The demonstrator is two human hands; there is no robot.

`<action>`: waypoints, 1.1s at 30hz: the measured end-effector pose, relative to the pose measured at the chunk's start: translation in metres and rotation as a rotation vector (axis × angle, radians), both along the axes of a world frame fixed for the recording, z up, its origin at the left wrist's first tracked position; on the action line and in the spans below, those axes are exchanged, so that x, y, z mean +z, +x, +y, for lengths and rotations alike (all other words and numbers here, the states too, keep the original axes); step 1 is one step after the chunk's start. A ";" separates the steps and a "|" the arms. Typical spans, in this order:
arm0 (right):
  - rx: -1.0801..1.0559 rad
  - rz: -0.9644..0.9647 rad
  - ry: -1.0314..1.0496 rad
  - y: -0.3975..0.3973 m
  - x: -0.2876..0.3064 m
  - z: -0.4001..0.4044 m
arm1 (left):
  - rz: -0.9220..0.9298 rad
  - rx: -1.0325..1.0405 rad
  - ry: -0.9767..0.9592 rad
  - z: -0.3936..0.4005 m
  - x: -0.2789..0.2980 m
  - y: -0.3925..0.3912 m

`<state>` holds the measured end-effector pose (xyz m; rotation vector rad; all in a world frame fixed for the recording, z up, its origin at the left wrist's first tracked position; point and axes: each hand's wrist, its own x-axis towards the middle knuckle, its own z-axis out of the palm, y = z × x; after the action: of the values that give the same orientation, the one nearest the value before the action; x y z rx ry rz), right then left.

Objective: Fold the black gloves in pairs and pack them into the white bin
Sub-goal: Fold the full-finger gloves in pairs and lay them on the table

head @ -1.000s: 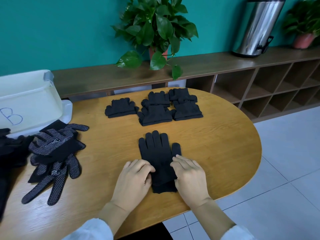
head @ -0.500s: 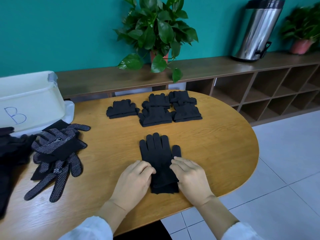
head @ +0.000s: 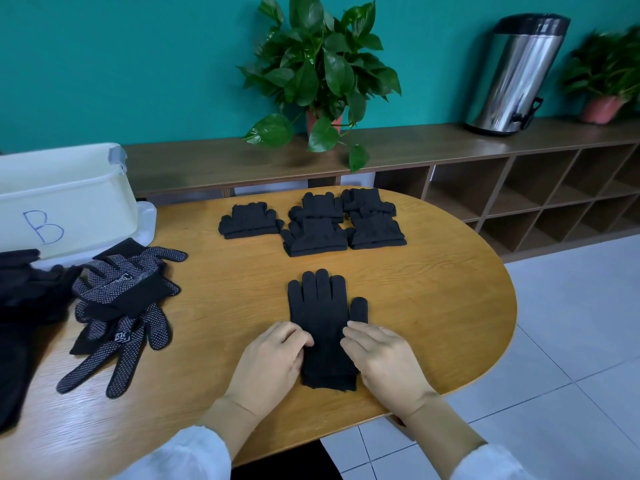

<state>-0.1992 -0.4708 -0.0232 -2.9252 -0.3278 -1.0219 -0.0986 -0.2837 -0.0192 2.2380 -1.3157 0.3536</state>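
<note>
The flat pair [head: 322, 323] is pinched at both side edges: the left hand [head: 268, 365] is curled onto its left edge, the right hand [head: 384, 362] onto its right, each grip clamped on the fabric just above the cuff. The pair is laid out full length at the worktop's [head: 433, 289] six o'clock edge, fingers pointed to twelve o'clock, thumb out at three, cuff nearest the body. No fold is seen in it yet; the next fold looks about to be made.

Toward twelve o'clock, folded pairs [head: 311, 223] are parked in a cluster, about five bundles, some touching, one set a little apart at the ten o'clock side. These count as folded but not packed.

At nine o'clock a loose heap of dotted gloves [head: 121, 299] is sprawled, unfolded, with more dark fabric [head: 24, 306] beyond it at the frame edge; how many gloves are in there cannot be told. The bin [head: 69, 202], marked B, is stood at ten o'clock, its inside hidden from this view, so what has been packed cannot be judged.

By the look of it: folding roughly midway, packing all still to be done.
</note>
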 end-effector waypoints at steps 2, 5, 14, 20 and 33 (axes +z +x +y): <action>0.012 0.005 -0.024 0.000 0.000 0.000 | 0.003 0.001 0.000 0.000 0.000 0.000; 0.038 0.019 -0.044 -0.001 0.003 0.001 | 0.020 0.010 -0.014 0.000 0.000 0.000; 0.067 0.049 -0.079 -0.008 0.009 -0.002 | 0.262 -0.004 -0.103 0.015 -0.006 0.004; -0.211 -0.021 0.213 0.006 0.021 -0.012 | 0.307 0.104 -0.120 0.012 0.020 0.028; -0.297 0.721 0.145 0.058 0.011 0.010 | 0.059 0.060 0.565 -0.015 0.003 0.040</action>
<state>-0.1411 -0.4605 -0.0125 -2.9994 0.1995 0.0537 -0.0584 -0.2984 -0.0160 2.7226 -1.4505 -0.0817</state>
